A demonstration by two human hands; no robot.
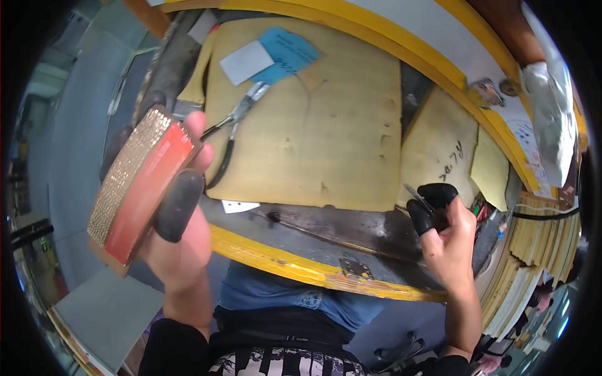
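Note:
My left hand (191, 233) is raised at the left, its fingers wrapped round a curved block (141, 188). The block has a copper-coloured, pebbled band along one side and a smooth red strip along the other. Black finger cots cover the thumb and some fingers of that hand. At the right, my right hand (448, 241) pinches a thin metal tool (418, 195) between the thumb and forefinger, both in black cots. The tool's exact kind is hard to make out. Pliers with black handles (241, 109) lie on the tan board (351, 125), just beyond my left hand.
A blue paper (291, 53) and a white card (246, 63) lie at the board's far left. A wooden tray edge (295, 271), painted yellow, runs along the front. To the right are a smaller marked board (439, 138), a white bag (552, 119) and stacked boards (533, 244).

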